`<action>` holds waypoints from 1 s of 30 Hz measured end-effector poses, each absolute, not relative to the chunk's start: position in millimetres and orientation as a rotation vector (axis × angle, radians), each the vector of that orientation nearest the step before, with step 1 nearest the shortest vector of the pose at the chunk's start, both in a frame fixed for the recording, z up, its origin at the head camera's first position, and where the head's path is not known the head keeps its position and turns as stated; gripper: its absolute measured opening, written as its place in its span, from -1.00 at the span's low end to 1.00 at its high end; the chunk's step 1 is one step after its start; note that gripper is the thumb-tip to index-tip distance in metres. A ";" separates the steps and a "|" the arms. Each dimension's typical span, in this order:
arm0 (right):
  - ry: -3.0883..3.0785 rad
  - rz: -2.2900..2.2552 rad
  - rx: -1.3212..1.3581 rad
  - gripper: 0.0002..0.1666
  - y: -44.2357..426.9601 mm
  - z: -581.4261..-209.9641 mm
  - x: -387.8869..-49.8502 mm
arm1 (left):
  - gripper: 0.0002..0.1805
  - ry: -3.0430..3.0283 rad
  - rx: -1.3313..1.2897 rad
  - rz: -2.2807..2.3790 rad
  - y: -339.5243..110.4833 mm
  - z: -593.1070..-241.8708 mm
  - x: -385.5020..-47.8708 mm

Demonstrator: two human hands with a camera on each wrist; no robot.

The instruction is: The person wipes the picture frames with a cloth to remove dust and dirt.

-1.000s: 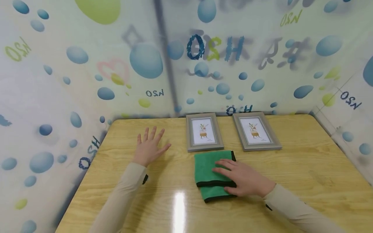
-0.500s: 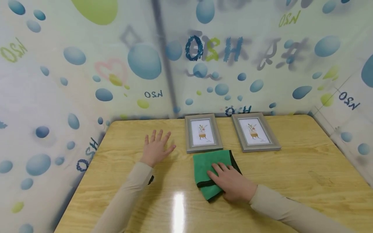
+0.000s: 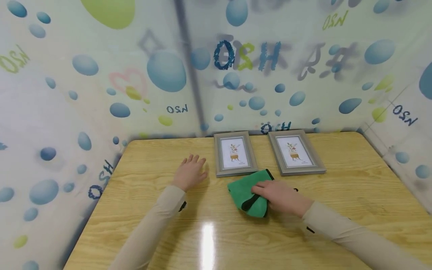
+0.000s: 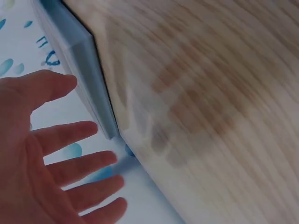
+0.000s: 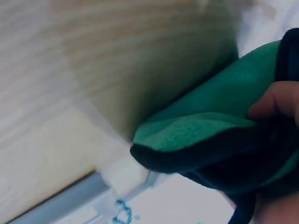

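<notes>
Directions take the green cloth [image 3: 244, 186] as the centre of the dial, with 12 o'clock pointing away from the person. Right hand [image 3: 281, 197]: at 3 to 4 o'clock, holding the cloth, with fingers curled into the fabric; the right wrist view shows the cloth pinched and bunched. Left hand [image 3: 190, 173]: between 9 and 10 o'clock, held wide with the fingers apart, holding nothing; it appears clear of the table [image 3: 263, 243]. Change of state: half a second ago the right hand lay over the cloth, which was spread in flat, folded layers. The cloth is now gathered into a rounded bundle, and its black edging [image 3: 249, 202] is turned up near the fingertips. Whether the whole cloth is off the table cannot be told. The left hand has shifted slightly toward 3 o'clock. The left picture frame [image 3: 235, 154], at 11 o'clock and just beside the cloth, and the right picture frame [image 3: 295, 153], between 1 and 2 o'clock, have not moved. Assessment: handling has likely passed from pressing to gripping; the right hand alone appears to control the cloth, leaving the left free.
</notes>
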State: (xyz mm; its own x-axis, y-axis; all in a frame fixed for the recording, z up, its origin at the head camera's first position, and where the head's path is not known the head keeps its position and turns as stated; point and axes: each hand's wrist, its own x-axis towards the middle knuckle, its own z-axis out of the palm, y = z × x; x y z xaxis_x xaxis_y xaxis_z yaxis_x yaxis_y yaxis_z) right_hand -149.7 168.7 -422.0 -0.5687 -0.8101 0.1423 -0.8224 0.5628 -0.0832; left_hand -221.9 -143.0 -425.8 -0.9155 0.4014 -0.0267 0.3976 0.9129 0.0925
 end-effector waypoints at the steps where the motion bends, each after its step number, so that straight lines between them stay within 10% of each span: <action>1: -2.702 0.243 1.396 -0.57 172.3 -418.5 -151.2 | -0.46 3.013 0.645 0.147 -140.2 -426.0 -223.8; 14: -2.784 0.390 1.136 -0.53 207.9 -389.9 -160.9 | -0.82 2.950 0.464 0.461 -101.1 -432.7 -263.5; 30: -2.684 0.490 0.963 -0.48 226.9 -366.1 -170.8 | -0.74 2.858 0.213 0.582 -90.4 -429.4 -267.0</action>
State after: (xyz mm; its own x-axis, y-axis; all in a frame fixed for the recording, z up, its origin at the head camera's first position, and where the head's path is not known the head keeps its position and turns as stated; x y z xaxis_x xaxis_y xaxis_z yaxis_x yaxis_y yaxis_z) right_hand -170.8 226.9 -366.1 -0.7511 -0.5666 0.3388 -0.6498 0.7252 -0.2277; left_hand -267.0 -90.4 -429.4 -0.9659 0.1836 -0.1823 0.0977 0.9113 0.4001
